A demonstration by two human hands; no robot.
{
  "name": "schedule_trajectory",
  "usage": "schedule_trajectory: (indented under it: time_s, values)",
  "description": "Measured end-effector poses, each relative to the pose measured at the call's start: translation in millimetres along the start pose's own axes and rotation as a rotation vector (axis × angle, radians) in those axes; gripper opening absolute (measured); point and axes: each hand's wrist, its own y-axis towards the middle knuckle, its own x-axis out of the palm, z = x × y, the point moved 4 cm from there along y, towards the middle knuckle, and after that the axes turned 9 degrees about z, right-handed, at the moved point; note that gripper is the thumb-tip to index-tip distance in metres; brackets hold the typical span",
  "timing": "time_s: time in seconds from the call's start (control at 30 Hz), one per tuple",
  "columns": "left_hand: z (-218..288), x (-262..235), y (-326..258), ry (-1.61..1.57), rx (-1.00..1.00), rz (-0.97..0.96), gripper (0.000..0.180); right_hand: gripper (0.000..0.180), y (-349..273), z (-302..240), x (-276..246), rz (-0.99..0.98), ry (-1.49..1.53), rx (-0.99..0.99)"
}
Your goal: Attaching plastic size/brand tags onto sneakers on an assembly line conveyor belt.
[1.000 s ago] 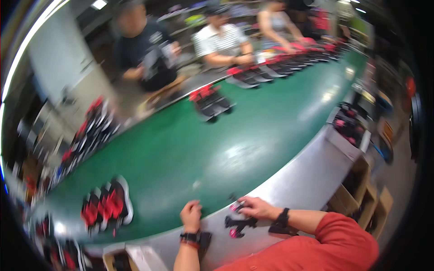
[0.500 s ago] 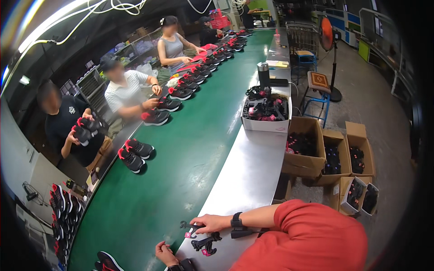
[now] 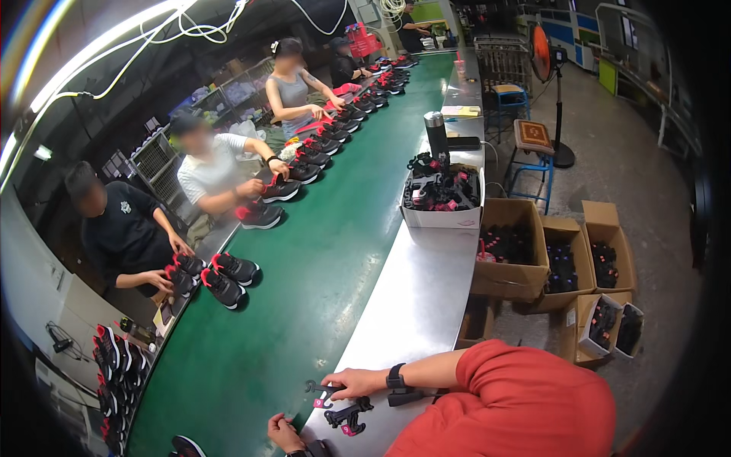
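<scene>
My right hand [image 3: 348,382], a black watch on its wrist, is closed on a black plastic shoe hanger [image 3: 315,389] with a pink tag, low over the metal table edge. Just below it lie more black hangers [image 3: 347,416], also pink-tagged. My left hand [image 3: 285,433] rests near the border of green belt and metal, fingers loosely curled but apart, with nothing visible in them. At the bottom left, one black shoe [image 3: 186,446] is partly cut off by the frame.
Black shoes with red linings line the green belt [image 3: 304,266]; a pair [image 3: 228,279] stands nearest. Co-workers handle shoes along the far side. A white box of hangers [image 3: 443,217] and a dark flask [image 3: 435,135] stand on the metal top [image 3: 411,297]. Cardboard boxes [image 3: 512,280] sit on the right.
The co-worker at the left has lowered a pair of shoes to the belt's edge beside the standing pair. My hands have hardly moved; the view has shifted slightly.
</scene>
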Motion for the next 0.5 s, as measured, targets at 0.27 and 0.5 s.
schedule_trajectory:
  time_s: [0.27,0.5]
  values:
    - [35,1,-20,0.172,0.066,0.035,0.024,0.043,-1,-3,1,-0.003,-0.086,-0.098]
    - [26,3,-15,0.211,0.032,-0.027,0.025,0.045,2,-4,2,-0.073,-0.104,-0.047]
